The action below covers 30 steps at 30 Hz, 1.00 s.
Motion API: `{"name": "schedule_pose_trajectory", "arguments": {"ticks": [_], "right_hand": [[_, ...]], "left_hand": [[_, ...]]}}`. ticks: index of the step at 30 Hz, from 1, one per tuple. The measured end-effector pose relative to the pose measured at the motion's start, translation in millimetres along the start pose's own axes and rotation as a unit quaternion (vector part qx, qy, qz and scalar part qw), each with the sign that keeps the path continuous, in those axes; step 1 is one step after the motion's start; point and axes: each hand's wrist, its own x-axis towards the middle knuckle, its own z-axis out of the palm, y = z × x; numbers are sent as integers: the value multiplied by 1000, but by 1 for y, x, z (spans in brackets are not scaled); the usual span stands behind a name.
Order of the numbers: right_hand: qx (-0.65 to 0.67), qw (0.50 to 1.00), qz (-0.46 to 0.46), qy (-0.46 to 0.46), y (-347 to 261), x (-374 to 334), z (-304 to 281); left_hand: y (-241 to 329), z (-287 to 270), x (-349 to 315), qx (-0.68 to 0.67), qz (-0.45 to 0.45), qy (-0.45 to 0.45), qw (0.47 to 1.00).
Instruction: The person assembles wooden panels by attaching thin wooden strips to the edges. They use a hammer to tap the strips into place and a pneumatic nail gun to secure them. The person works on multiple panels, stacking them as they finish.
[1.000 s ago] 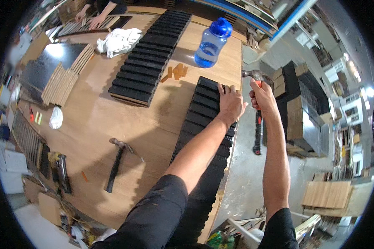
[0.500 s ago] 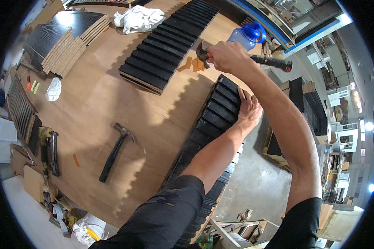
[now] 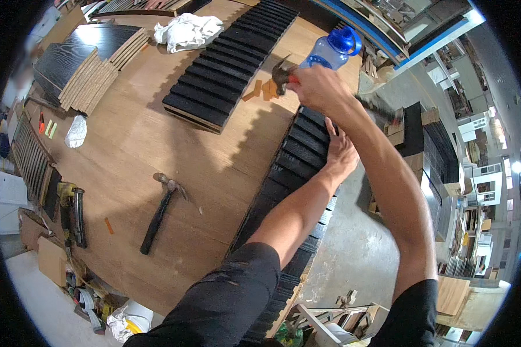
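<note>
My right hand (image 3: 319, 87) is closed round a claw hammer (image 3: 282, 76), whose metal head sticks out to the left and whose dark handle is blurred behind the wrist. The hammer is raised near the far end of a black ribbed panel (image 3: 292, 153) lying along the table's right side. My left hand (image 3: 340, 153) grips that panel's right edge near its far end, fingers bent against it. Whether a small piece is pinched there cannot be made out. My left forearm covers the panel's middle. A second ribbed black stack (image 3: 226, 69) lies farther left.
Another hammer (image 3: 162, 211) lies on the wooden table (image 3: 121, 168). Orange-brown chips (image 3: 261, 90) and a blue-capped bottle (image 3: 330, 49) are at the far side. White cloth (image 3: 188, 32), dark boards (image 3: 81, 58) and a black-and-yellow tool (image 3: 72, 214) are leftward. Concrete floor (image 3: 347, 260) lies right.
My right hand has come slightly lower with the hammer, and its handle is now blurred by motion. My left hand stays on the panel's edge. The whole view has shifted a little.
</note>
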Motion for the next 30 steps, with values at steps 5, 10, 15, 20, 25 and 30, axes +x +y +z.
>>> {"name": "schedule_pose_trajectory", "arguments": {"ticks": [5,10,15,20,25,30], "right_hand": [[248,918,186,246,26,-88,4],[631,649,400,140,85,-162,74],[788,486,374,47,95,-168,117],[812,456,357,76,82,-175,115],[815,447,362,73,83,-183,115],[550,725,409,62,-6,-256,119]], "left_hand": [[-17,-7,-2,-12,12,61,998],[-85,-72,4,-95,-155,59,982],[-134,-111,-9,-149,-358,-33,921],[-115,-127,-18,-277,-331,-9,902],[-122,-134,-18,-321,-323,-122,882],[-164,-156,-157,-413,-295,-176,844]]}}
